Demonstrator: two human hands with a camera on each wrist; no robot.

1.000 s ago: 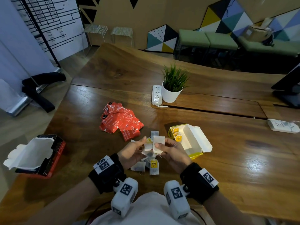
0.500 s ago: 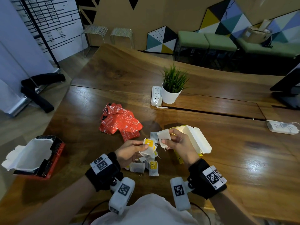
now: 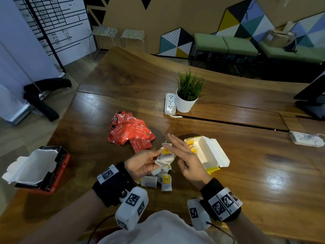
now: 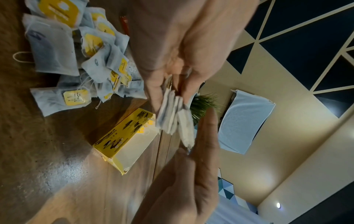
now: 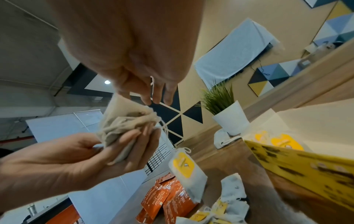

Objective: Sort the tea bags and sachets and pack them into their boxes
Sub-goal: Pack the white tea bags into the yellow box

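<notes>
Tea bags (image 3: 165, 158), soft papery squares, bunched in left hand (image 3: 140, 164) fingers; right hand (image 3: 186, 155) flat, fingers straight.

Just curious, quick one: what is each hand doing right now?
Left hand: holding a small bunch of tea bags.
Right hand: open, fingers straight, holding nothing.

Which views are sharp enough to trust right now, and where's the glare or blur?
Head view: mostly sharp, edges bowed, lamp glare on the table right of the yellow box. Left wrist view: right hand smeared, held tea bags soft, glare patch on wood. Right wrist view: left hand fairly clear, box print streaked.
</notes>
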